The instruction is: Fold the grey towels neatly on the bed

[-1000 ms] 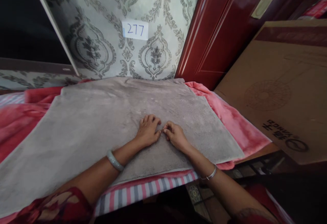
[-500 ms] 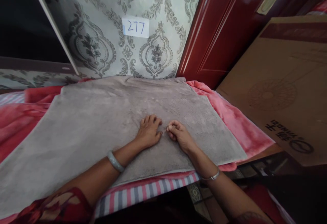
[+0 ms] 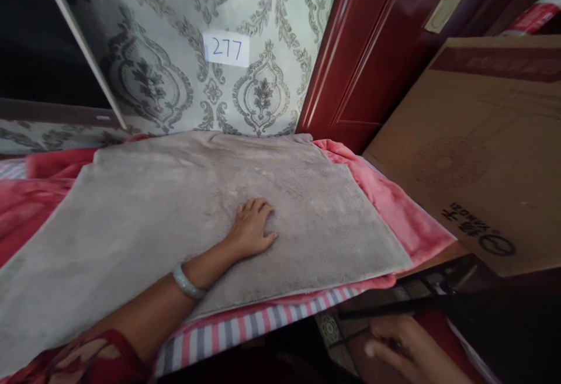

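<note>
Smoothing step: the left hand [image 3: 252, 227] rests open, palm flat on the grey plush towel [image 3: 175, 220] at frame centre; the right hand [image 3: 403, 352], blurred, loosely open, hangs empty at the lower right. Next, a grip on a towel edge seems needed.

Soft, even indoor light falls on the grey plush blanket [image 3: 184, 197], leaving only a faint shadow under the left hand [image 3: 250, 229]. The glossy red door [image 3: 377, 51] carries bright streaks of glare. The lower edge is dim, and the right hand [image 3: 405, 352] there is smeared, probably by motion blur. Wide-angle distortion bends the cardboard box [image 3: 482, 150] and wall lines outward.
</note>
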Demonstrator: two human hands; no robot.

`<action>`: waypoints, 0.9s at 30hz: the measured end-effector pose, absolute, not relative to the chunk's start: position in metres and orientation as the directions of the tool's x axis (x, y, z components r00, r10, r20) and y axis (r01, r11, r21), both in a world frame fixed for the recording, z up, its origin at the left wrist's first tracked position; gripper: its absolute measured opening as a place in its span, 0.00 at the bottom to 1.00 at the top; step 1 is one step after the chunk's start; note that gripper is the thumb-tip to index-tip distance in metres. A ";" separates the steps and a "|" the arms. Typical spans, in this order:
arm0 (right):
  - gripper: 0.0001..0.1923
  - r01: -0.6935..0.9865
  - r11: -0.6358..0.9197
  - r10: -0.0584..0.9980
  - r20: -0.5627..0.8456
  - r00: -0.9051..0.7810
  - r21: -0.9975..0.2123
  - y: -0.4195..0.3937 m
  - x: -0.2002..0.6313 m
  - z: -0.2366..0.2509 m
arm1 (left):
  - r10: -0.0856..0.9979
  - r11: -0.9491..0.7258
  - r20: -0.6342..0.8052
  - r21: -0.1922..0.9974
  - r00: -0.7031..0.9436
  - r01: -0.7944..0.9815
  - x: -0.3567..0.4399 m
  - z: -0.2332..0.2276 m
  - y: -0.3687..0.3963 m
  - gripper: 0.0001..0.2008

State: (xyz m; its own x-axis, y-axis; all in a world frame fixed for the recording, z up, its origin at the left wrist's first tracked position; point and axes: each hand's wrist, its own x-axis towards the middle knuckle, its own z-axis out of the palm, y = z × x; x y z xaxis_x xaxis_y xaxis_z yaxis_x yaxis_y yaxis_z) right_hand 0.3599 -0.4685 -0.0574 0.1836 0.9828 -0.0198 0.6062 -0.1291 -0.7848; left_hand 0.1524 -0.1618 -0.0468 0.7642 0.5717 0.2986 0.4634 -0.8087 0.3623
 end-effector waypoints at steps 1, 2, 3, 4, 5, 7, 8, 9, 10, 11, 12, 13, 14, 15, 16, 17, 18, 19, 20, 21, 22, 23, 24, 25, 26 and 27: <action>0.09 0.641 -0.123 0.986 -0.021 0.164 -0.757 -0.468 0.361 -0.057 | 0.572 -0.808 0.293 0.364 0.766 0.464 0.152 -0.047 -0.161 0.25; 0.06 0.669 -0.106 0.991 -0.020 0.136 -0.736 -0.466 0.360 -0.055 | 0.572 -0.807 0.284 0.361 0.769 0.467 0.152 -0.047 -0.161 0.26; 0.06 0.683 -0.078 0.990 0.026 0.141 -0.726 -0.462 0.358 -0.052 | 0.571 -0.808 0.275 0.351 0.773 0.473 0.152 -0.048 -0.161 0.27; 0.11 0.692 -0.048 0.981 0.098 0.170 -0.721 -0.456 0.354 -0.047 | 0.568 -0.812 0.264 0.336 0.780 0.478 0.152 -0.048 -0.161 0.29; 0.16 0.699 -0.022 0.965 0.167 0.201 -0.714 -0.449 0.349 -0.043 | 0.565 -0.815 0.252 0.320 0.785 0.484 0.151 -0.048 -0.161 0.31; 0.17 0.701 0.011 0.927 0.270 0.260 -0.713 -0.431 0.337 -0.034 | 0.561 -0.819 0.226 0.290 0.796 0.495 0.149 -0.049 -0.161 0.33; 0.13 0.694 0.035 0.913 0.306 0.271 -0.719 -0.420 0.332 -0.030 | 0.557 -0.822 0.212 0.279 0.803 0.496 0.148 -0.049 -0.161 0.34; 0.11 0.687 0.066 0.900 0.341 0.271 -0.723 -0.408 0.327 -0.027 | 0.553 -0.824 0.196 0.273 0.810 0.496 0.147 -0.049 -0.161 0.36; 0.10 0.683 0.105 0.890 0.374 0.259 -0.723 -0.395 0.323 -0.025 | 0.548 -0.826 0.179 0.270 0.817 0.495 0.146 -0.049 -0.161 0.37; 0.10 0.680 0.142 0.884 0.401 0.239 -0.719 -0.381 0.319 -0.023 | 0.544 -0.827 0.162 0.268 0.824 0.494 0.146 -0.048 -0.161 0.38; 0.09 0.679 0.175 0.884 0.418 0.210 -0.713 -0.366 0.316 -0.022 | 0.539 -0.829 0.147 0.266 0.829 0.492 0.146 -0.048 -0.161 0.40; 0.09 0.679 0.201 0.889 0.422 0.176 -0.706 -0.351 0.314 -0.022 | 0.536 -0.830 0.132 0.264 0.834 0.491 0.146 -0.048 -0.161 0.41; 0.08 0.680 0.217 0.898 0.417 0.142 -0.700 -0.336 0.313 -0.022 | 0.534 -0.830 0.122 0.263 0.837 0.492 0.146 -0.047 -0.161 0.42; 0.07 0.685 0.222 0.909 0.401 0.112 -0.694 -0.321 0.313 -0.023 | 0.536 -0.829 0.118 0.261 0.836 0.495 0.147 -0.047 -0.161 0.43; 0.07 0.696 0.218 0.921 0.381 0.086 -0.684 -0.306 0.313 -0.024 | 0.540 -0.827 0.118 0.260 0.833 0.499 0.147 -0.047 -0.161 0.44; 0.07 0.714 0.205 0.932 0.356 0.066 -0.669 -0.292 0.313 -0.025 | 0.548 -0.823 0.122 0.256 0.828 0.507 0.148 -0.047 -0.162 0.45; 0.07 0.737 0.186 0.943 0.329 0.052 -0.649 -0.280 0.314 -0.027 | 0.557 -0.818 0.124 0.250 0.821 0.518 0.148 -0.047 -0.162 0.46; 0.08 0.764 0.161 0.953 0.299 0.044 -0.625 -0.270 0.314 -0.028 | 0.566 -0.814 0.125 0.242 0.815 0.529 0.148 -0.047 -0.162 0.47; 0.08 0.791 0.130 0.963 0.266 0.043 -0.598 -0.261 0.313 -0.030 | 0.574 -0.810 0.124 0.232 0.809 0.539 0.148 -0.047 -0.163 0.48; 0.09 0.816 0.095 0.972 0.231 0.048 -0.570 -0.254 0.312 -0.032 | 0.579 -0.807 0.121 0.224 0.806 0.547 0.148 -0.048 -0.163 0.48; 0.09 0.838 0.058 0.979 0.197 0.060 -0.542 -0.249 0.310 -0.033 | 0.583 -0.805 0.118 0.220 0.804 0.551 0.148 -0.048 -0.163 0.48; 0.08 0.857 0.019 0.983 0.167 0.079 -0.515 -0.246 0.308 -0.035 | 0.583 -0.804 0.119 0.220 0.803 0.552 0.148 -0.048 -0.163 0.48; 0.07 0.872 -0.018 0.984 0.144 0.101 -0.489 -0.244 0.305 -0.036 | 0.583 -0.805 0.121 0.222 0.804 0.550 0.148 -0.049 -0.163 0.48; 0.05 0.885 -0.054 0.984 0.126 0.126 -0.463 -0.244 0.302 -0.037 | 0.582 -0.806 0.123 0.224 0.804 0.549 0.148 -0.049 -0.163 0.47; 0.04 0.895 -0.086 0.982 0.113 0.150 -0.437 -0.244 0.299 -0.038 | 0.581 -0.806 0.123 0.224 0.805 0.548 0.147 -0.049 -0.163 0.47; 0.02 0.904 -0.111 0.980 0.106 0.168 -0.413 -0.245 0.296 -0.039 | 0.580 -0.807 0.120 0.221 0.806 0.548 0.147 -0.049 -0.163 0.46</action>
